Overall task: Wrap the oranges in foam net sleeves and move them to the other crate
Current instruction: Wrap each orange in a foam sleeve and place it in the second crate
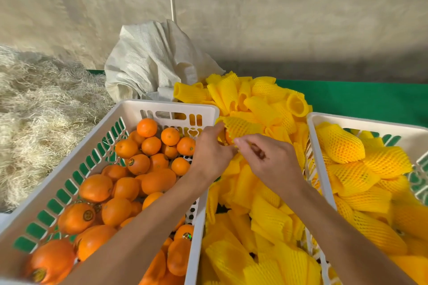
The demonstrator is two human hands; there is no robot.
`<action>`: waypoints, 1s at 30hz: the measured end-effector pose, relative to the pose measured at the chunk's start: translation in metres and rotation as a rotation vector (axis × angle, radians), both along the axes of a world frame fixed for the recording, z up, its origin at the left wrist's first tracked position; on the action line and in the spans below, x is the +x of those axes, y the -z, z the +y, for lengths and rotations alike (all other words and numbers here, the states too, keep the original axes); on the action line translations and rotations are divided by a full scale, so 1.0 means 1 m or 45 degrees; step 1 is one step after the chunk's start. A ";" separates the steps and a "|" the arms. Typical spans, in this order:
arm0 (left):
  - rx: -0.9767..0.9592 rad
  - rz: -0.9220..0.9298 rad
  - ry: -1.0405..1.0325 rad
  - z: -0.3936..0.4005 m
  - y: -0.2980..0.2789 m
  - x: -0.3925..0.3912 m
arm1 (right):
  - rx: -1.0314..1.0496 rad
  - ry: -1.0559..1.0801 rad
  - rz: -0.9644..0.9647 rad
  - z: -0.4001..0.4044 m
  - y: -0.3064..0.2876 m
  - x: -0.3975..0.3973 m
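Left hand [209, 152] grip and right hand [271, 159] grip both pinch foam net sleeve [240, 126] over half-hidden orange [228, 138]; sleeve could tear or orange drop between crates

A rough grey concrete wall [301, 18] rises behind a straw pile [41, 111] and green tabletop [361, 99].

oranges [129, 183]: bare, glossy, heaped in left white crate [162, 105]; one orange [228, 138] half inside yellow foam net sleeve [240, 126] | loose sleeves [259, 203]: piled between crates | wrapped oranges [361, 173]: filling right crate [347, 120]
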State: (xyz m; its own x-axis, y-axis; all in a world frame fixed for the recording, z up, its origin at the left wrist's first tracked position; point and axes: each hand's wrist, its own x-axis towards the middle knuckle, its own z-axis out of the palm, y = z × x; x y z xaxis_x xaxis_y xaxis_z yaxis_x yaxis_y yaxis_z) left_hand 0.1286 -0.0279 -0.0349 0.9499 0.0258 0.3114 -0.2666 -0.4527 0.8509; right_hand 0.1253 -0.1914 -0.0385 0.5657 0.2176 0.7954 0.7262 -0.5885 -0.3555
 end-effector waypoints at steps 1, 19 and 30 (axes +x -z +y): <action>-0.101 -0.019 0.002 0.001 0.001 -0.002 | 0.111 -0.031 0.170 0.001 -0.001 -0.002; 0.657 -0.070 -0.034 0.043 0.009 0.019 | 1.756 -0.130 1.107 -0.017 -0.017 0.012; 1.294 0.929 -0.135 0.098 0.072 0.040 | 1.657 0.130 1.063 -0.031 -0.010 0.020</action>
